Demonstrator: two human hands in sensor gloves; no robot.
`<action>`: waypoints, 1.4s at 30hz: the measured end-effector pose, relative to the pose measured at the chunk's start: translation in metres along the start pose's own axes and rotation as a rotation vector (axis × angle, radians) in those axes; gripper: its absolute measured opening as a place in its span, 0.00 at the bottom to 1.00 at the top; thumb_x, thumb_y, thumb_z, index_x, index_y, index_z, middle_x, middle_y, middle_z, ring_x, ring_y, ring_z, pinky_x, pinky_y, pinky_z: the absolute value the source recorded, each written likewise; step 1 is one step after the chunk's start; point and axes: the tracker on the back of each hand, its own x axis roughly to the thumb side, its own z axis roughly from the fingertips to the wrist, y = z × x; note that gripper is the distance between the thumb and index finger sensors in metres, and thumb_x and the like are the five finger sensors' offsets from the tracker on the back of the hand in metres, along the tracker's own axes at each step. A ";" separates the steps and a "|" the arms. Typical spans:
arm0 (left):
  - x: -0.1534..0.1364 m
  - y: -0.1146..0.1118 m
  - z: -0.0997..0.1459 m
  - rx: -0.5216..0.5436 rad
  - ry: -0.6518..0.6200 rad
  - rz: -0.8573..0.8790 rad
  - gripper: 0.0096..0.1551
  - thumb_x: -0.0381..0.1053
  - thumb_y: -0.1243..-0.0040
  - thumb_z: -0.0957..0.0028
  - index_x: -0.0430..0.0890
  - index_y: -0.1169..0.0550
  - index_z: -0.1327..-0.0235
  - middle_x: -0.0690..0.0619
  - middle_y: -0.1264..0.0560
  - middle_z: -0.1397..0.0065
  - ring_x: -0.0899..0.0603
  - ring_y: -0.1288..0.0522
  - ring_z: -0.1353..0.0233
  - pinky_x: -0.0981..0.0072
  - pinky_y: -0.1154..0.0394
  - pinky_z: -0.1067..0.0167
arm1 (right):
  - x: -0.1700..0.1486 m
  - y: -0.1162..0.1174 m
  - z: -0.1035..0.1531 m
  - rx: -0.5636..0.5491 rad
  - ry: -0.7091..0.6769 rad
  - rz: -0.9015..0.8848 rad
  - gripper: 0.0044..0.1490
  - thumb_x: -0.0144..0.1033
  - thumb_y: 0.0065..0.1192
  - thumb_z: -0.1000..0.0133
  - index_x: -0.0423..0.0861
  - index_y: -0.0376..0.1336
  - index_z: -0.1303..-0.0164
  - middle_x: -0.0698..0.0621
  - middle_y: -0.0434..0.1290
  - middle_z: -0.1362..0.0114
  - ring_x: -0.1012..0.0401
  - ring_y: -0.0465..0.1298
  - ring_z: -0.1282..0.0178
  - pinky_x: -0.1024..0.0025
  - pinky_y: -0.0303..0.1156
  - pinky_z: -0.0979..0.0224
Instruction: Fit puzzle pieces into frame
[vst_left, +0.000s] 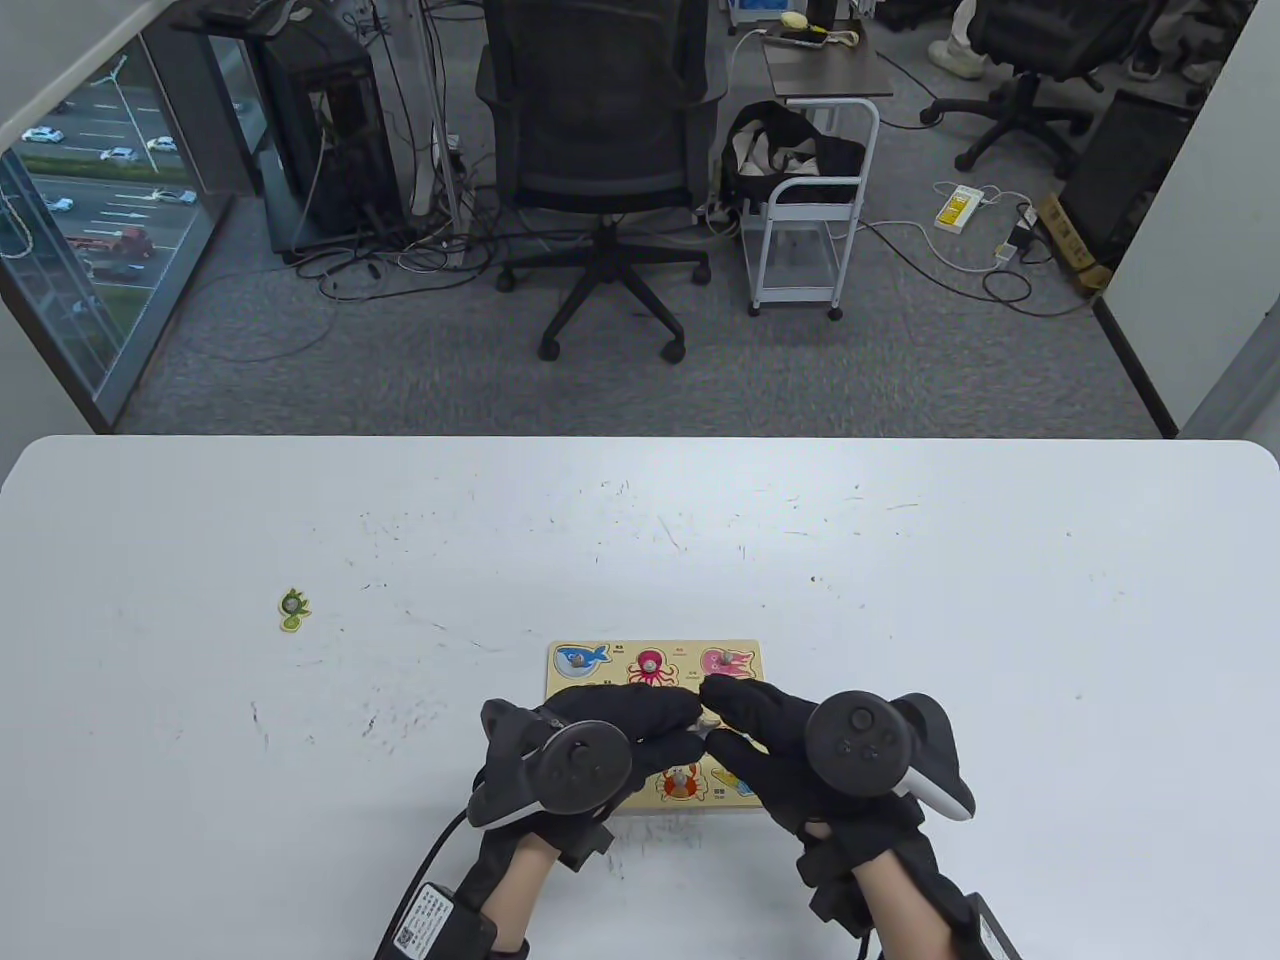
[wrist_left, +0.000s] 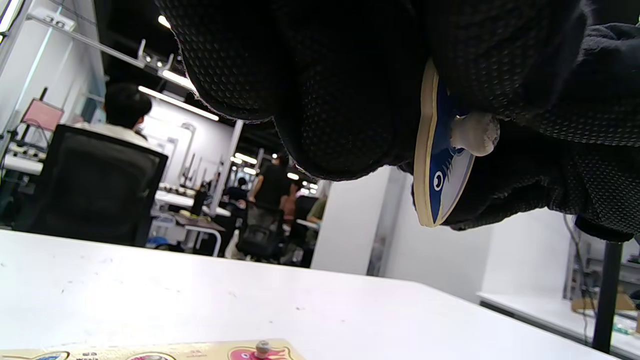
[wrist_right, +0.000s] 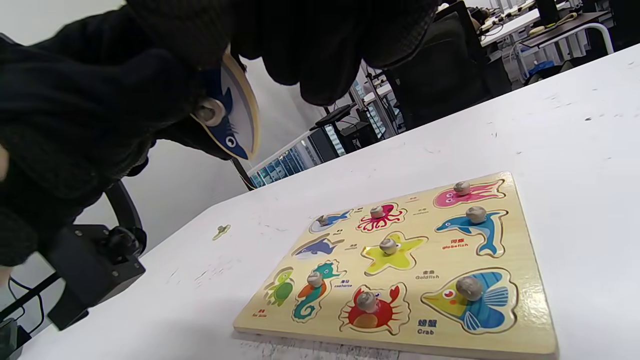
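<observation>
The wooden puzzle frame (vst_left: 618, 660) lies near the table's front edge, under both hands. My left hand (vst_left: 680, 722) and right hand (vst_left: 725, 705) meet fingertip to fingertip above it. Between them they hold a blue shark piece (wrist_left: 440, 170) on edge, well clear of the board. Its white knob (wrist_right: 210, 111) sits among the gloved fingers. In the right wrist view the frame (wrist_right: 517, 250) carries several knobbed animal pieces. Its shark recess (wrist_right: 317, 247) and turtle recess (wrist_right: 280, 287) show only printed pictures. A green turtle piece (vst_left: 294, 609) lies alone on the table, far left.
The white table (vst_left: 900, 600) stretches wide around the frame. Beyond its far edge stand an office chair (vst_left: 600, 150) and a white cart (vst_left: 810, 220). My left wrist's black unit (wrist_right: 95, 265) hangs low beside the frame.
</observation>
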 end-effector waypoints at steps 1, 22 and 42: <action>0.000 0.000 -0.001 -0.017 -0.006 0.014 0.27 0.68 0.29 0.62 0.62 0.14 0.50 0.64 0.08 0.53 0.58 0.10 0.53 0.65 0.15 0.46 | 0.000 0.001 0.000 0.005 0.000 -0.001 0.33 0.50 0.68 0.44 0.53 0.65 0.29 0.51 0.76 0.28 0.56 0.82 0.35 0.54 0.73 0.27; 0.000 0.003 0.002 -0.010 0.050 0.042 0.28 0.68 0.34 0.56 0.62 0.17 0.42 0.62 0.11 0.43 0.55 0.12 0.44 0.60 0.17 0.39 | -0.017 0.004 -0.004 -0.015 0.020 -0.267 0.28 0.48 0.71 0.45 0.54 0.68 0.35 0.54 0.81 0.37 0.61 0.85 0.44 0.57 0.77 0.32; 0.045 0.013 0.011 0.150 0.058 -0.256 0.27 0.64 0.32 0.51 0.63 0.21 0.37 0.63 0.15 0.37 0.54 0.15 0.37 0.57 0.21 0.33 | -0.038 0.010 -0.002 -0.109 0.143 -0.579 0.28 0.48 0.68 0.43 0.53 0.66 0.33 0.54 0.81 0.37 0.61 0.86 0.44 0.59 0.77 0.33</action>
